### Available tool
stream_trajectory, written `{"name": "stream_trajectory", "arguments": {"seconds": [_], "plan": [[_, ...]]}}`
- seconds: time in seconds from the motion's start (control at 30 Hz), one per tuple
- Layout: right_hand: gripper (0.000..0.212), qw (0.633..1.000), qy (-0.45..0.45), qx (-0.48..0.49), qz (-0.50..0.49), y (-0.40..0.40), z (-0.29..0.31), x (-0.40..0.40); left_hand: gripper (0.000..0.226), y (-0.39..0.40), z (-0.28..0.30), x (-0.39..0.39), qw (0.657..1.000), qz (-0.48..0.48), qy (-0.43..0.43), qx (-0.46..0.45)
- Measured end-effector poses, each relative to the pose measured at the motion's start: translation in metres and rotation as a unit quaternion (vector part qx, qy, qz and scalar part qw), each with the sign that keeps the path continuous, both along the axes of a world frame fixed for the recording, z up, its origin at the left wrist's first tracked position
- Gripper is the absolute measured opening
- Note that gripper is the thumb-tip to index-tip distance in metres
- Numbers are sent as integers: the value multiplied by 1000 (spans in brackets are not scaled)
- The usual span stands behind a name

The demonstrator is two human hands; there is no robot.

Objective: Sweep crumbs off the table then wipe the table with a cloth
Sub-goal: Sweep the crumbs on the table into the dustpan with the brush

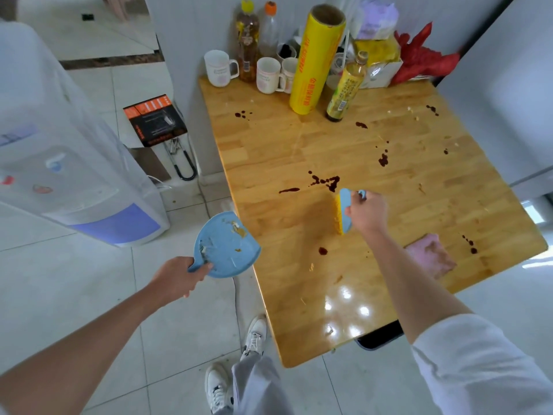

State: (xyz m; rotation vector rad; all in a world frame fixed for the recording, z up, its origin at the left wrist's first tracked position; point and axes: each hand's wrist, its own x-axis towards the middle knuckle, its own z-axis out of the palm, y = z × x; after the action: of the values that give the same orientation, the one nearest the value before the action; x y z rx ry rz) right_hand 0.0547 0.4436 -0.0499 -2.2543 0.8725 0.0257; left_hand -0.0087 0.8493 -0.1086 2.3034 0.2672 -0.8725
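White floor tiles surround a wooden table (pixel 374 181) pushed into a corner, its far edge crowded with mugs, bottles and a yellow roll of wrap (pixel 317 59), probably shoved back to free the working area. The left hand (pixel 176 277) is closed around the handle of a blue dustpan (pixel 227 245), holding it just off the table's left edge with its mouth toward the wood, so crumbs can be pushed straight over the lip into it; a few scraps already lie in the pan. The right hand (pixel 366 212) grips a small blue brush (pixel 344 211), yellow bristles down on the tabletop and facing the pan, ready to drag leftward. Pale crumbs (pixel 414 113) remain scattered near the far right, and dark sauce spots (pixel 326 181) dot the wood. A pink cloth (pixel 431 254) waits at the right edge, within reach for wiping afterwards.
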Motion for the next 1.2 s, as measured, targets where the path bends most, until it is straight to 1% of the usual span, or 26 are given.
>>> {"name": "stream_trajectory", "arguments": {"seconds": [0.07,0.17,0.3,0.43,0.5,0.6,0.7,0.8,0.9,1.03,1.2], "plan": [[37,1000,-9,28,-1,18,0,2,44,4,-5,-2,1000,1,-3,7],[36,999,-20,38,-1,34,1,2,45,13,-15,-5,1000,3,-8,15],[37,1000,-24,14,2,30,7,-3,48,29,-29,-7,999,-5,-7,37],[45,1000,-10,-18,17,29,3,-3,51,39,-43,-4,997,-38,-4,70],[44,999,0,-24,36,41,-4,-3,53,41,-50,-1,995,-50,3,82],[46,997,-10,-36,71,69,-11,-5,54,41,-60,-1,992,-74,13,97],[51,995,-12,-16,100,100,-19,-12,54,34,-69,-3,993,-84,23,80],[43,992,-3,-8,128,127,-11,-23,53,22,-74,-4,993,-97,27,68],[38,992,-14,-27,125,122,-5,-25,50,13,-79,-5,993,-95,32,55],[40,992,-10,-58,109,105,-4,-18,48,3,-80,-3,994,-93,38,38],[33,987,22,-20,159,144,-5,-30,48,-3,-82,0,995,-89,43,15]]}}
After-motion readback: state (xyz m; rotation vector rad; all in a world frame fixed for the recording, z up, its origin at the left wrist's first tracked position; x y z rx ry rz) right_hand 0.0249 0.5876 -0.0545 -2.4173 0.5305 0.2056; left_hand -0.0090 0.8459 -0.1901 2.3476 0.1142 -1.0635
